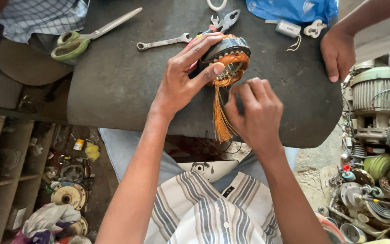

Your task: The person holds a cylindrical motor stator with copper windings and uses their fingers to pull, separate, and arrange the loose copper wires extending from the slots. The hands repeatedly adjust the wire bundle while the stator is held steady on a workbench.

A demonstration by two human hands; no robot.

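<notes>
**Inspector:** State your hands, then the piece.

**Me:** My left hand (181,77) is clamped on the motor stator (226,58): fingers spread over its dark outer ring, thumb pressed on the near face beside the copper coils. My right hand (253,113) is closed in a pinch just below the stator, fingertips (240,88) drawn together at the top of the loose copper wire bundle (222,117). Whether strands are actually caught between them I cannot tell; the knuckles hide the contact.

**Inspector:** Where does the piece sit?

**Me:** Tilted on edge on the dark round table (113,81), near the middle, open face toward me. The wire bundle hangs from it across the tabletop to the near rim.

**Inspector:** Handling?

**Me:** I judge the stator heavy and rigid, a steel core. The outer ring is the place to hold it, as my left hand does; it looks smooth, so a wrapped grip suits better than fingertips. The windings are the weak part: fine wire that would likely kink, or snap under a sharp tug. The hanging strands are limp and light, best gathered close to the coil, not at the frayed tips.

**Inspector:** Surroundings?

**Me:** Beyond the stator lie a wrench (163,43) and pliers (224,20); green-handled scissors (86,36) lie far left. Another person's hand (337,54) rests on the table's right edge, well apart from mine. Motor housings and parts (375,99) are heaped to the right.
</notes>
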